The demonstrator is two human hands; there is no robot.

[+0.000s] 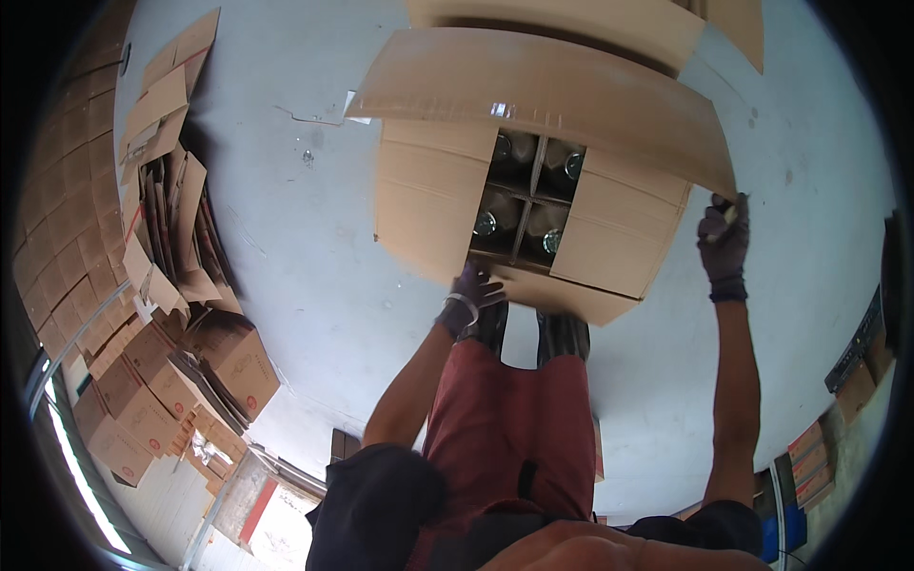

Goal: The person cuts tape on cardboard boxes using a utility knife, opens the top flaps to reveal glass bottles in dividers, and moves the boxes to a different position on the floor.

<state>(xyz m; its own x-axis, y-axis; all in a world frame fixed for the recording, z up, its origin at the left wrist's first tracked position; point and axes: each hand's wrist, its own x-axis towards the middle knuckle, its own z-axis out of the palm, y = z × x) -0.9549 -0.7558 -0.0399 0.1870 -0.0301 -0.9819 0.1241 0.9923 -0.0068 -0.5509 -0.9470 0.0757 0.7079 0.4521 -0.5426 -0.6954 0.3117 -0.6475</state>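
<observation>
A cardboard carton point(435, 193) stands on the floor before me, its two side flaps folded inward. Through the gap between them, cardboard dividers point(527, 203) separate clear glass items point(551, 241), probably bottles or jars. The long far flap point(543, 78) is raised. My right hand point(723, 235), gloved, is at that flap's right corner with its fingers closed around a small yellow-and-black object point(728, 213); whether it also pinches the flap is unclear. My left hand point(473, 294), gloved too, has its fingers apart at the near flap point(571, 291); contact cannot be told.
More cardboard point(571, 18) lies just beyond the carton. Flattened cartons point(171, 228) lean in a row at left, near closed boxes point(232, 364) and a tall wall of stacked boxes point(68, 185). Orange-and-brown boxes point(810, 464) stand at lower right. My boots point(564, 335) are close to the carton.
</observation>
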